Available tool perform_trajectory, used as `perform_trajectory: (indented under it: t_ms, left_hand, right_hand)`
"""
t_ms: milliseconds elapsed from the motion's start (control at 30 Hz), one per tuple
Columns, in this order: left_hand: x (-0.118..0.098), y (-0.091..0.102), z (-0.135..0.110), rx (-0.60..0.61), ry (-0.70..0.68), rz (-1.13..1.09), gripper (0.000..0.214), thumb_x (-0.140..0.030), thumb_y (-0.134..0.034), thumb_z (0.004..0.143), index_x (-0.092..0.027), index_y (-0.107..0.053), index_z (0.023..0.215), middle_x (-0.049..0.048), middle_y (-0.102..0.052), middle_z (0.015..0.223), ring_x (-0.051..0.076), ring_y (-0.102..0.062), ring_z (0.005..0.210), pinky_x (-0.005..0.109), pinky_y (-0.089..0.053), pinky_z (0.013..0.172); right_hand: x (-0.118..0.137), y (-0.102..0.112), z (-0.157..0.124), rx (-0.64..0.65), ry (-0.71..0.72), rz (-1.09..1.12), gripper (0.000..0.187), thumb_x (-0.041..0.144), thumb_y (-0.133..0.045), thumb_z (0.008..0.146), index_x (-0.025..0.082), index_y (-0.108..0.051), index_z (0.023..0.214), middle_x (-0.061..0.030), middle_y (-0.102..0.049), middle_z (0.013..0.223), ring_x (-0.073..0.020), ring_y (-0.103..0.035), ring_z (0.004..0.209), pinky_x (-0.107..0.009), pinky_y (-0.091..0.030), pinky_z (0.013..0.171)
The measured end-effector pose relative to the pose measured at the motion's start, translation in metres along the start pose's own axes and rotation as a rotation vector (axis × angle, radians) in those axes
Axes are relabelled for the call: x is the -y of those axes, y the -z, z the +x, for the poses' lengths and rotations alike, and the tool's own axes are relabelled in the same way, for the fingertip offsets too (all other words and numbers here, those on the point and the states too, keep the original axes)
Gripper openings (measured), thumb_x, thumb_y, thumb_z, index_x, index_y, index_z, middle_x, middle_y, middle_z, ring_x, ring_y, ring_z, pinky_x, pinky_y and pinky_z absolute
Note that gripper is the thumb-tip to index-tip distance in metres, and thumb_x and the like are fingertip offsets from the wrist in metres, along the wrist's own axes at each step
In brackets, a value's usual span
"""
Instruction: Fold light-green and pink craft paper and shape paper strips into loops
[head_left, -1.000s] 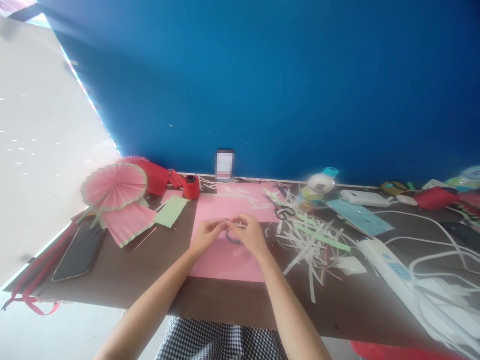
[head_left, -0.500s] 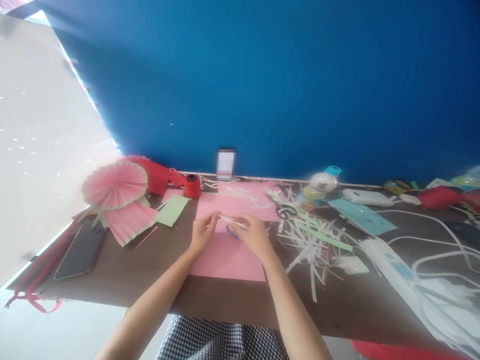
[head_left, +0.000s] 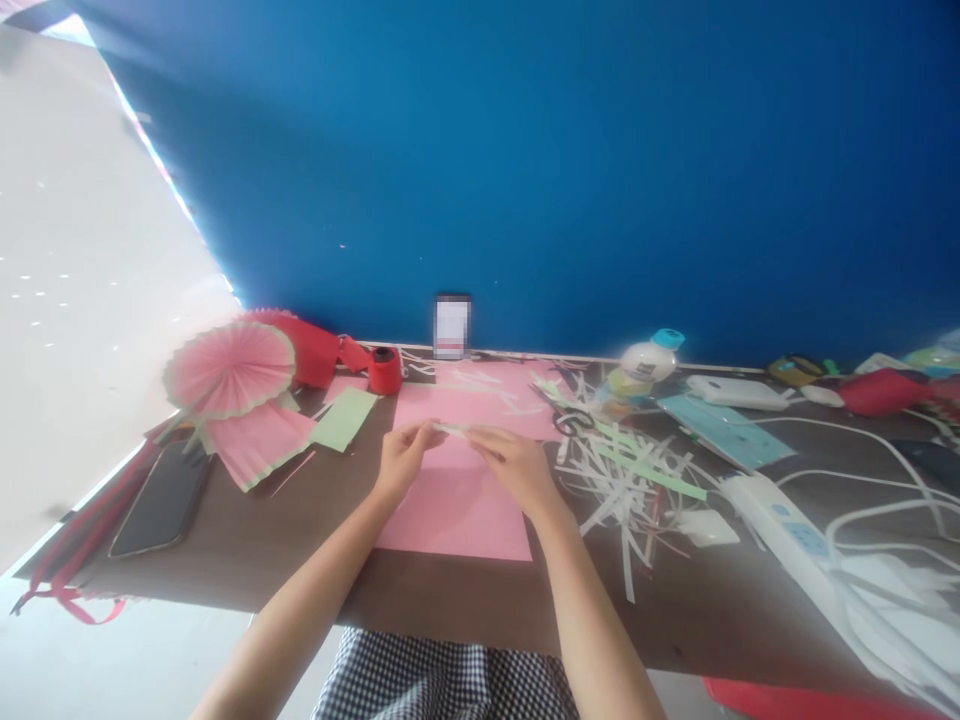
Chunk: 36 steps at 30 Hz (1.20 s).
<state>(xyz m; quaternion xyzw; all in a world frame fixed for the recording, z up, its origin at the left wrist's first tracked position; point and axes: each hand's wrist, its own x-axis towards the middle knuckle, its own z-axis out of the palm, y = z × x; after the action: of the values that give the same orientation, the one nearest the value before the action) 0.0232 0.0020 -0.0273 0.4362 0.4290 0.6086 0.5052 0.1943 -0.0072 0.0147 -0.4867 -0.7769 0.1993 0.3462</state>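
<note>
Between my two hands a thin whitish strip [head_left: 450, 429], which looks like paper, is stretched level above the pink paper [head_left: 457, 515]. My left hand [head_left: 403, 458] pinches its left end with thumb and fingertips. At the other end my right hand [head_left: 517, 470] is closed on the strip, fingers pointing left. More pink paper lies beyond the hands, with white scraps on it. To the right of my right hand is a tangled heap of white paper strips [head_left: 619, 490], with black scissor handles [head_left: 574, 424] at its upper left edge.
Pink pleated paper rosette [head_left: 229, 370], green paper [head_left: 343, 420], red ribbon roll [head_left: 385, 372] and a dark phone [head_left: 159, 500] are on the left. A lit phone [head_left: 452, 328] leans on the blue wall. Rightward stand a bottle [head_left: 649, 362] and a white power strip [head_left: 787, 535] with cables.
My right hand has turned flatter and shifted slightly right, and the strip is now held level. A blue item seen beneath the right fingers no longer shows.
</note>
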Motion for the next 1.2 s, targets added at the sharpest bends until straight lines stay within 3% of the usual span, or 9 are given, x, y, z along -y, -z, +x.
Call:
perform_trajectory:
  t_ms: [333, 733, 933, 1033, 1200]
  left_hand:
    - [-0.007, -0.002, -0.001, 0.006, 0.083, -0.106, 0.034, -0.038, -0.061, 0.070, -0.008, -0.066, 0.086, 0.0098, -0.069, 0.083, 0.023, -0.065, 0.080, 0.041, -0.051, 0.080]
    - [0.002, 0.000, 0.002, -0.002, 0.045, -0.091, 0.034, -0.037, -0.062, 0.070, -0.010, -0.066, 0.089, 0.0107, -0.068, 0.090, 0.024, -0.064, 0.083, 0.042, -0.049, 0.082]
    - [-0.001, -0.002, -0.001, 0.164, 0.129, -0.266, 0.034, -0.034, -0.062, 0.070, -0.009, -0.064, 0.093, 0.0147, -0.066, 0.097, 0.028, -0.059, 0.096, 0.044, -0.043, 0.088]
    - [-0.001, -0.005, -0.004, 0.210, 0.096, -0.165, 0.037, -0.027, -0.067, 0.066, -0.011, -0.061, 0.100, 0.0129, -0.064, 0.103, 0.027, -0.056, 0.100, 0.041, -0.042, 0.090]
    - [0.007, -0.003, -0.003, 0.235, -0.007, 0.049, 0.031, -0.032, -0.054, 0.077, -0.012, -0.062, 0.098, 0.0109, -0.065, 0.100, 0.023, -0.060, 0.094, 0.037, -0.047, 0.082]
  right_hand:
    - [-0.009, -0.004, -0.001, -0.024, 0.123, -0.176, 0.023, 0.023, -0.050, 0.082, 0.033, -0.065, 0.095, 0.0032, -0.066, 0.099, -0.0160, -0.061, 0.087, -0.030, -0.048, 0.076]
    - [-0.005, -0.010, -0.001, -0.130, 0.216, -0.270, 0.020, 0.023, -0.049, 0.083, 0.027, -0.067, 0.091, 0.0018, -0.069, 0.084, -0.0110, -0.062, 0.073, -0.019, -0.043, 0.061]
    - [-0.004, -0.021, -0.002, -0.268, 0.266, -0.253, 0.017, 0.024, -0.051, 0.082, 0.023, -0.068, 0.086, 0.0006, -0.070, 0.079, -0.0101, -0.062, 0.068, -0.018, -0.041, 0.060]
    - [-0.003, -0.025, -0.002, -0.311, 0.260, -0.256, 0.016, 0.023, -0.052, 0.081, 0.023, -0.068, 0.082, 0.0016, -0.070, 0.074, -0.0086, -0.061, 0.062, -0.017, -0.040, 0.057]
    - [0.000, -0.024, -0.002, -0.345, 0.272, -0.271, 0.018, 0.021, -0.050, 0.081, 0.024, -0.067, 0.080, 0.0028, -0.069, 0.069, -0.0074, -0.059, 0.058, -0.017, -0.037, 0.055]
